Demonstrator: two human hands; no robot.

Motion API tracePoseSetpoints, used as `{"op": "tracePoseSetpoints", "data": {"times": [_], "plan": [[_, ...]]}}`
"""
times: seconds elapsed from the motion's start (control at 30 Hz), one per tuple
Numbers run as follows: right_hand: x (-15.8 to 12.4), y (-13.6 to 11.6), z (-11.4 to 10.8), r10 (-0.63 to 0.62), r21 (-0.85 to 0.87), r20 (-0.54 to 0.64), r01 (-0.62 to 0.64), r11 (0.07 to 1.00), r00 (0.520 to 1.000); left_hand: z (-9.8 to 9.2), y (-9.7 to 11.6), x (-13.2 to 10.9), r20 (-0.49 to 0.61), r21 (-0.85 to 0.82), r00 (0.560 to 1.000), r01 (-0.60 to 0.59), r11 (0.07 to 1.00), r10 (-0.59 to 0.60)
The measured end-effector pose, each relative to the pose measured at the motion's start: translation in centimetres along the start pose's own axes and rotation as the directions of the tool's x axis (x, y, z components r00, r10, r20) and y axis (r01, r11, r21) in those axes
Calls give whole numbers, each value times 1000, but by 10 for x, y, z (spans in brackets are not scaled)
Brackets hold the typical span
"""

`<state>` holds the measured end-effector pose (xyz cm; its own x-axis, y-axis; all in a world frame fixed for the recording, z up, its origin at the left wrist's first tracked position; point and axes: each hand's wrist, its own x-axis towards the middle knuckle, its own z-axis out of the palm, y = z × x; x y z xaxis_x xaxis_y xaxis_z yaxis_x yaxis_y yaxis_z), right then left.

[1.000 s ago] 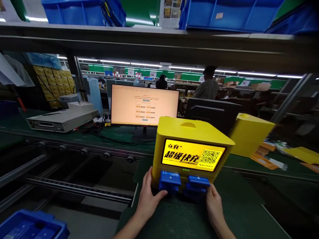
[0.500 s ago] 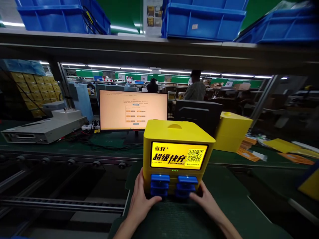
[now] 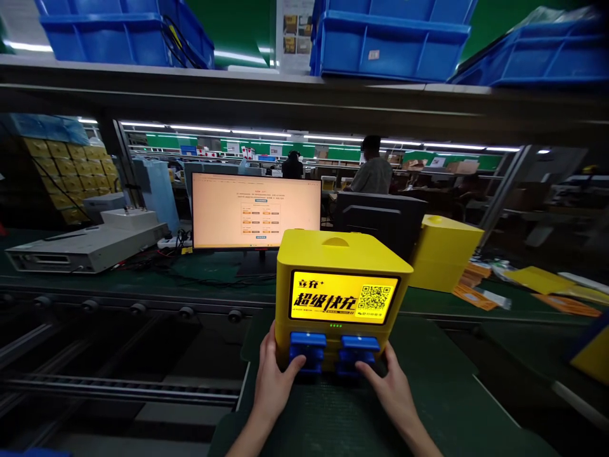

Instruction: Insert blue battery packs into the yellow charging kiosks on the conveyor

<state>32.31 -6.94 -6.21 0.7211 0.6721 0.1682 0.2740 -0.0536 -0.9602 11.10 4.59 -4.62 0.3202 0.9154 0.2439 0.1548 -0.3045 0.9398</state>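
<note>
A yellow charging box (image 3: pixel 340 257) with a lit front screen and QR code stands on a dark green mat (image 3: pixel 428 406) in front of me. Blue power banks (image 3: pixel 308 348) sit in its left slots and more blue power banks (image 3: pixel 359 352) in its right slots. My left hand (image 3: pixel 275 384) grips the box's lower left corner, thumb pressing on the left power banks. My right hand (image 3: pixel 392 390) rests at the lower right corner, fingers touching the right power banks.
A lit monitor (image 3: pixel 257 211) stands behind the box, a black monitor back (image 3: pixel 380 219) and a second yellow box (image 3: pixel 445 254) to the right. Grey equipment (image 3: pixel 85 244) lies left. A roller conveyor (image 3: pixel 118 355) runs at left. Blue bins (image 3: pixel 390 38) sit overhead. People work in the distance.
The view swung right and steadied, so the box sits more central. My hands closed in on the box's lower corners, thumbs now on the blue power banks.
</note>
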Motion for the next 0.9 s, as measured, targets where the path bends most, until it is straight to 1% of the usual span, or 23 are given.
{"op": "tracePoseSetpoints", "data": {"times": [0.07, 0.13, 0.2, 0.23, 0.27, 0.33, 0.4, 0.47, 0.53, 0.6, 0.67, 0.73, 0.8, 0.83, 0.9], "plan": [[0, -7, 2, -12, 99, 17, 10, 995, 1000, 3, 7, 2, -18, -30, 1000, -23, 999, 22], [2, -12, 3, -15, 213, 11, 13, 977, 1000, 6, 13, 3, -58, -102, 998, -21, 995, 15], [3, -13, 3, -14, 261, -26, 20, 965, 1000, 7, 17, 5, -90, -181, 996, 10, 983, -27], [4, -11, 1, -22, 260, -24, 28, 965, 999, 7, 18, 6, -86, -196, 996, 16, 980, -33], [4, -9, 0, -36, 248, -6, 37, 968, 999, 6, 17, 7, -66, -184, 998, 7, 983, -19], [4, -2, -4, -61, 177, 49, 51, 983, 997, 1, 14, 7, -1, -102, 1000, -32, 994, 32], [5, 5, -8, -77, 57, 35, 75, 996, 996, -4, 10, 6, 37, 1, 998, -44, 999, 44], [4, 12, -9, -119, -34, 12, 119, 992, 993, -7, 5, 5, 34, 69, 999, -44, 997, 42], [3, 18, -9, -164, -83, 55, 168, 982, 985, -8, 1, 4, 48, 110, 996, -83, 990, 78], [2, 26, -10, -173, -135, 98, 186, 973, 980, -6, -5, 3, 68, 138, 992, -113, 984, 104], [4, 36, -14, -162, -160, 84, 174, 972, 983, -3, -11, 2, 45, 153, 995, -98, 983, 92], [14, 47, -22, -129, -90, 94, 137, 986, 987, 0, -17, 0, 19, 138, 999, -51, 989, 48], [34, 57, -33, -62, 12, 87, 61, 998, 994, 3, -20, -3, 9, 106, 1000, -2, 994, 2], [47, 61, -37, -33, 18, 57, 32, 999, 998, 3, -22, -5, 9, 90, 1000, 18, 996, -19], [76, 66, -39, -31, -72, -40, 28, 997, 999, 4, -24, -7, -1, 73, 999, 36, 997, -36]]}}
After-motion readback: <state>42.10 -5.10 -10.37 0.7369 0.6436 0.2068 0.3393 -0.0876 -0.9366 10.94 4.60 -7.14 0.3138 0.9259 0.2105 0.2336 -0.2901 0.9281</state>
